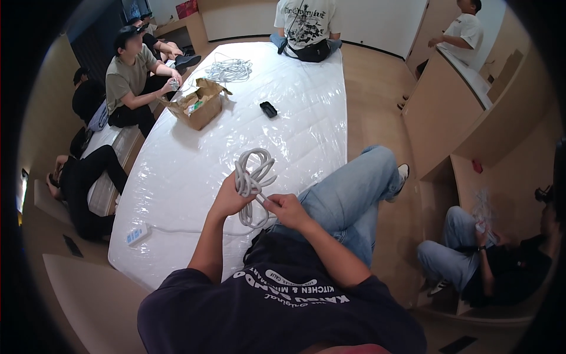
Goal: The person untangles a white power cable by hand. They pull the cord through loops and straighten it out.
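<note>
My left hand (232, 196) is closed around a bundle of light grey cable (254, 171), gathered in several loops that stick up above the fingers and hang below them. Close on its right, my right hand (284, 209) pinches a strand of the same cable where it leaves the bundle. A length of cable runs from beneath the loops across the plastic-wrapped mattress (177, 194) to a white power strip (138, 235) with blue patches, lying near the mattress's left edge.
An open cardboard box (203, 109) stands on the mattress, with a small black object (268, 110) to its right. Behind lies another heap of cable (230, 69). Several people sit around; one at the lower right handles a cable bundle (484, 209). A wooden counter (439, 112) stands right.
</note>
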A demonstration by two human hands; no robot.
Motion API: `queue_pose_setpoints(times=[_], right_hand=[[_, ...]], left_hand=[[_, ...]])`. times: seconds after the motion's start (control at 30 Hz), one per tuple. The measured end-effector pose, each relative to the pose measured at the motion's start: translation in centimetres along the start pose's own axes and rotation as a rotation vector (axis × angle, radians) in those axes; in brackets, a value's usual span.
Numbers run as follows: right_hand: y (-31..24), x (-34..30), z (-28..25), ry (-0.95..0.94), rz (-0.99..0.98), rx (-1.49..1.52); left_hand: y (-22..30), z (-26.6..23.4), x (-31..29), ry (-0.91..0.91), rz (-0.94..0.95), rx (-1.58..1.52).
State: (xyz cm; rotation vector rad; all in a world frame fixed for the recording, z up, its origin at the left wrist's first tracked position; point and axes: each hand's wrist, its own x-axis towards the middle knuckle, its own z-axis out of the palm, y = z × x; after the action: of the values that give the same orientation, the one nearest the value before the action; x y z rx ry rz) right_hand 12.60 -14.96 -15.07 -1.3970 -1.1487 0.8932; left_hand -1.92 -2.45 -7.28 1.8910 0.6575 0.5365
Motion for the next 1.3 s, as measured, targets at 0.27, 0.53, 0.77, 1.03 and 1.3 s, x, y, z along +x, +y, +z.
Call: queue_pose_setpoints(times=[0.27,0.53,0.77,1.03,1.3], right_hand=[[-0.8,-0.1,-0.3,-0.034,-0.047,-0.107],[-1.4,-1.0,0.2,0.121,-0.309,-0.351],[-1.9,-1.1,0.0,0.256,-0.397,-0.228],[-0.8,-0.7,-0.2,0.322,-0.47,-0.163],[-1.8,-0.7,-0.6,0.264,-0.121,-0.103]], left_hand=[[-0.2,0.2,0.0,0.042,0.044,0.13],[-0.3,0.8,0.8,-0.114,0.001,0.222],[-1.4,0.1,0.8,-0.311,-0.015,0.021],[-0.7,0.8,0.6,-0.333,-0.015,-0.07],[-1.9,0.6,0.0,-0.255,-0.05,-0.231]])
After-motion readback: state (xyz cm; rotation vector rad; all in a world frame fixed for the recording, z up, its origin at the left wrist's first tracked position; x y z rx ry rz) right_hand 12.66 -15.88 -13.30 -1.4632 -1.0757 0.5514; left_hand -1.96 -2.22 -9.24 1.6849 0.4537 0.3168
